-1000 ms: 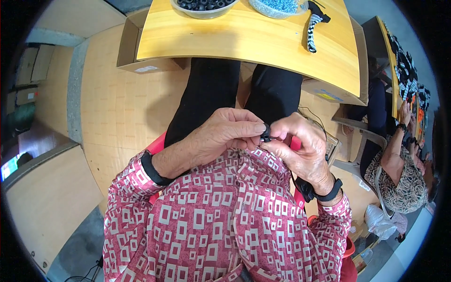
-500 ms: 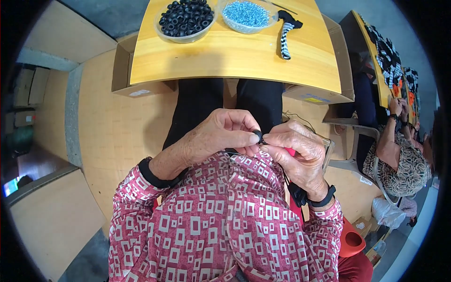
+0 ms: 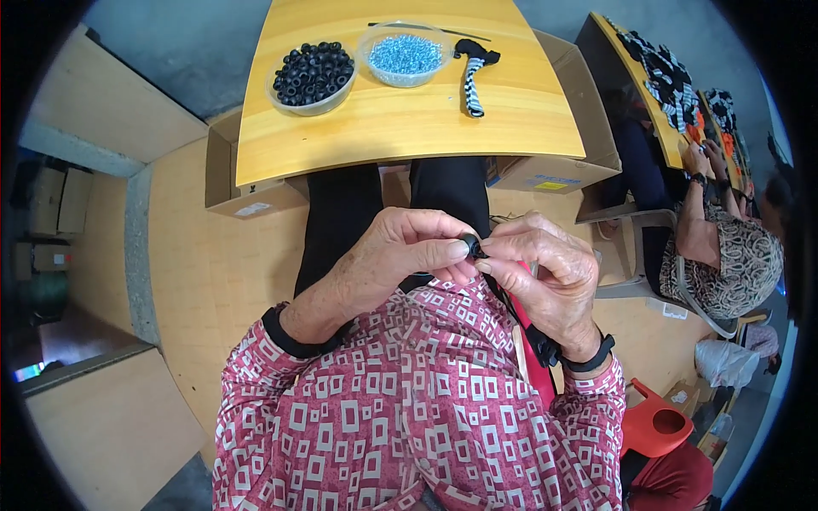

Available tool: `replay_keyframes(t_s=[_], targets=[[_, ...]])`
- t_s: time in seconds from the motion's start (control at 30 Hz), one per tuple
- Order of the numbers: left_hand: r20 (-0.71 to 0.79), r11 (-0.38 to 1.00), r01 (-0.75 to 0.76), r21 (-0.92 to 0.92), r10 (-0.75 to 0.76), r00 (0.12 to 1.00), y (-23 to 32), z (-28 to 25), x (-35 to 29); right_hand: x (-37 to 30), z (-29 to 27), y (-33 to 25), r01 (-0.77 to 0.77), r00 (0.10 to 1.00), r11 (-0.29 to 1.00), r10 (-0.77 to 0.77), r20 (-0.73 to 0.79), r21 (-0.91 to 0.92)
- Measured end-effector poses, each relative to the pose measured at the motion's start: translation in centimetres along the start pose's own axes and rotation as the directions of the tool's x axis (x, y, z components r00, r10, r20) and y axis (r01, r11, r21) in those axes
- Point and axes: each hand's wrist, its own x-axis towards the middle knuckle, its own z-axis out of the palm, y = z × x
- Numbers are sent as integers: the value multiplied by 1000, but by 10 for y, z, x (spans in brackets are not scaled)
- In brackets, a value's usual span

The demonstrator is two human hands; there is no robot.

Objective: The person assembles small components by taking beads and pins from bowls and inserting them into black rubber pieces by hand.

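My left hand pinches a small rounded black piece between thumb and forefinger, in front of my body. It resembles the black ring-shaped beads on the table. My right hand meets it from the other side, its thumb and fingertips closed on a dark bit at the piece's right edge. That bit is too small to make out. On the table, a clear round bowl holds many black beads. Beside it a second clear bowl contains tiny light-blue beads.
The yellow table has cardboard boxes under its sides. Right of the bowls lies a black-and-white striped fabric piece; a thin dark rod lies behind. Another person sits at a table to the right, near a red plastic stool.
The view has shifted, so the table and bowls appear lower and further left. Both hands stay together at the black piece, whose face has turned slightly.
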Motion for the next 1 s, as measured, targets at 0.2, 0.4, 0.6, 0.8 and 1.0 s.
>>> replay_keyframes(t_s=[0.2,0.4,0.6,0.8,1.0], targets=[[-5,998,7,-55,-7,1000,3,12,3,-3,-7,-8,34,998,995,-39,-49,-91],[-2,998,8,-67,-8,1000,5,14,4,0,-11,-11,78,992,986,-91,-82,-148],[8,994,12,-107,-11,1000,5,16,5,-1,-13,0,204,973,958,-221,-67,-203],[3,998,23,-61,-23,1000,8,16,6,-1,-14,6,223,972,969,-229,-55,-109],[-42,999,1,-47,-3,999,2,14,8,4,-16,4,217,975,965,-220,-10,-144]])
